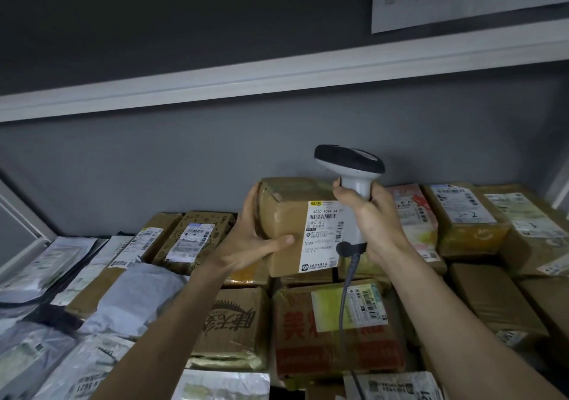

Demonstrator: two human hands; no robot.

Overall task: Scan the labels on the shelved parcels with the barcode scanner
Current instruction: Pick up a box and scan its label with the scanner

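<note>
Head view: parcel label [323, 234] "502D T099-54".

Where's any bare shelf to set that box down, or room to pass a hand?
No bare shelf surface shows. Boxes fill the centre and right; grey mailer bags and white mailers crowd the left. Open air lies only above the stack, along the grey wall. The left hand holds the taped box; the right hand grips the scanner.

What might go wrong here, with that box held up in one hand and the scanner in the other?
The left hand holds the taped box by one end only, so it might slip onto the parcels below. The scanner in the right hand sits beside the label, so it may miss the barcode. Its cable could snag a parcel.
</note>
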